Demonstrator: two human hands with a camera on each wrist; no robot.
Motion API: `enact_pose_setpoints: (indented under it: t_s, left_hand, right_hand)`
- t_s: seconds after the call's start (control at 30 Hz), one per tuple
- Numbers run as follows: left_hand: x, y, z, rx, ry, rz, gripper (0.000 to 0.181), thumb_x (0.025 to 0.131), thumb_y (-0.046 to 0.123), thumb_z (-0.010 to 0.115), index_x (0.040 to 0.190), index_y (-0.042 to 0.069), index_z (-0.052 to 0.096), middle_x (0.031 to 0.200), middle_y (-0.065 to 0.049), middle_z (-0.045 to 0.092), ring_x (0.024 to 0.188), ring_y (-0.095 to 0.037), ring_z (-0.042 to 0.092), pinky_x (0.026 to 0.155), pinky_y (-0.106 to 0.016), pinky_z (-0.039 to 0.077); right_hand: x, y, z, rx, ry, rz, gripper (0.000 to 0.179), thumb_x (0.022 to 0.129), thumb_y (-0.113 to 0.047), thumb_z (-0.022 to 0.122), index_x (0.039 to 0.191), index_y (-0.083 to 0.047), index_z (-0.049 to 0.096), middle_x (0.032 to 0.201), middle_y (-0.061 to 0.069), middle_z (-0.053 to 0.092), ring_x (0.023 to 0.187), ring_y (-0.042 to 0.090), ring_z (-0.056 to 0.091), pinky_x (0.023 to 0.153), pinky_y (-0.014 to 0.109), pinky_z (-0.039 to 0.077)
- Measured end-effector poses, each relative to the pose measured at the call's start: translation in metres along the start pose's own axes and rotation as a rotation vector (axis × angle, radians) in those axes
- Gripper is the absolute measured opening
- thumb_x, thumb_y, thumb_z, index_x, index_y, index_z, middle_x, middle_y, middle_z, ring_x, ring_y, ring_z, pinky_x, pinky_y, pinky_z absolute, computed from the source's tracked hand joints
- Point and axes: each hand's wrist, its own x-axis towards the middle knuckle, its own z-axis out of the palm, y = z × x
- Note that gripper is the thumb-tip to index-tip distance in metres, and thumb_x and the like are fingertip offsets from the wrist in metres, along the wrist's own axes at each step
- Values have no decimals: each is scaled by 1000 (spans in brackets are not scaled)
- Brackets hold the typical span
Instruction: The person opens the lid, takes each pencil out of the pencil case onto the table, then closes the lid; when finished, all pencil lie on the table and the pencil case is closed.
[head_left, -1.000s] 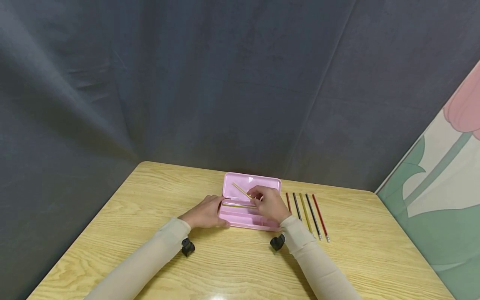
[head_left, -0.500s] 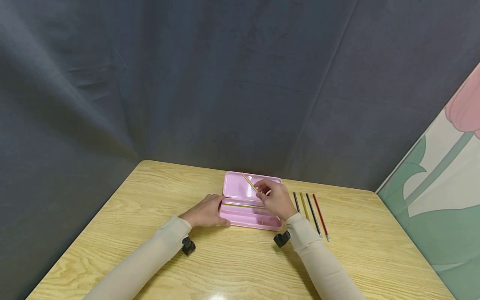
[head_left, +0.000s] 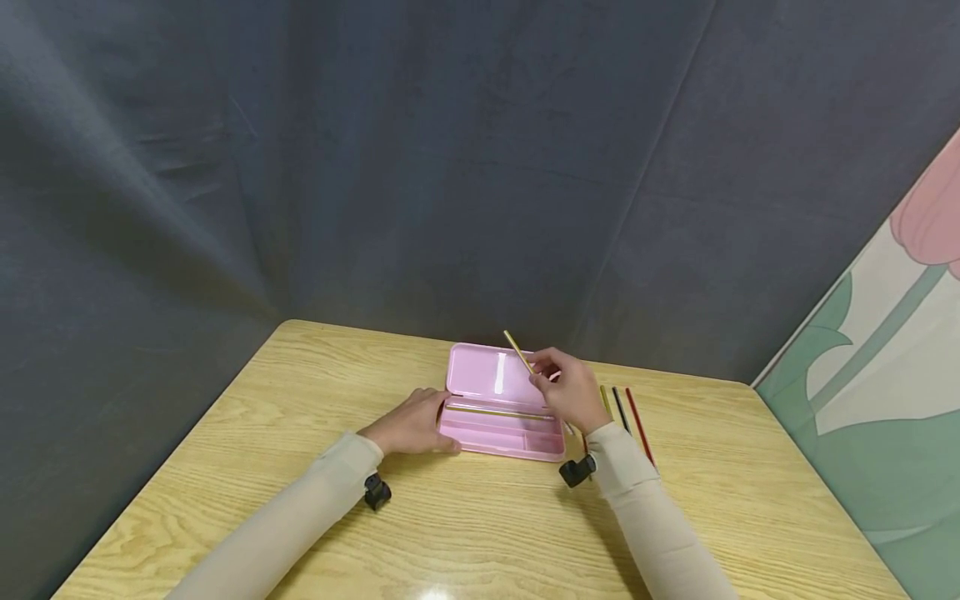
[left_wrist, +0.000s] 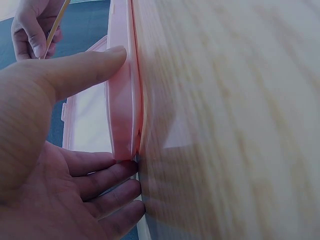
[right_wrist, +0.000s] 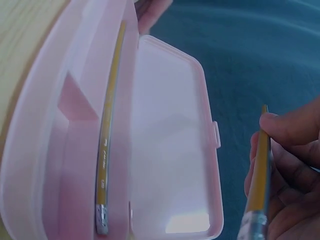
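Observation:
A pink pencil case (head_left: 476,373) lies with its lid laid back on the table. My left hand (head_left: 411,423) holds its left end, the thumb along the front wall and the fingers at the end, as the left wrist view shows. One yellow pencil (right_wrist: 106,135) lies lengthwise in the case's long rear compartment, beside the hinge. Between thumb and fingers my right hand (head_left: 573,393) pinches another yellow pencil (head_left: 517,350), tilted in the air above the right part of the lid. Its eraser end points towards the wrist camera in the right wrist view.
Right of the case, several pencils lie side by side, among them a yellow pencil (head_left: 604,400), a dark pencil (head_left: 620,407) and a red pencil (head_left: 639,423). My right forearm partly covers them. A dark curtain (head_left: 450,167) hangs behind the wooden table (head_left: 300,375).
My right hand has moved right and away from the case's compartments, carrying the yellow pencil, which now points more steeply upward. My left hand stays at the case's left end.

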Motion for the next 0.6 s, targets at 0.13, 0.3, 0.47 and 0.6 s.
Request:
enact_pose_setpoints:
  t_s: [0.13, 0.3, 0.47, 0.6]
  left_hand:
    - [-1, 0, 0, 4, 2, -4, 87, 76, 36, 87, 147, 3, 49, 140, -13, 58, 131, -29, 49, 113, -47, 42]
    - [-1, 1, -1, 1, 4, -2, 86, 76, 36, 87, 146, 3, 49, 139, -12, 59, 130, -29, 49, 112, -47, 43]
    - [0, 0, 0, 1, 3, -6, 86, 75, 36, 88, 146, 3, 50, 137, -12, 60, 129, -28, 50, 111, -47, 43]
    - [0, 1, 0, -1, 0, -14, 86, 75, 36, 88, 146, 4, 50, 138, -11, 59, 129, -28, 49, 112, -47, 43]
  right_hand:
    - [1, 3, -5, -23, 18, -15, 20, 86, -1, 74, 105, -7, 73, 87, 7, 71, 78, 15, 64, 70, 22, 54]
    - [1, 4, -12, -29, 29, 10, 19, 87, -2, 74, 104, -8, 73, 88, 7, 71, 80, 17, 65, 70, 23, 55]
    - [1, 5, -16, -22, 32, 31, 18, 87, -3, 73, 105, -8, 73, 88, 7, 71, 81, 18, 64, 71, 22, 54]
    - [1, 7, -18, -31, 54, 34, 17, 87, -4, 73, 103, -9, 74, 88, 7, 71, 81, 18, 65, 70, 22, 53]
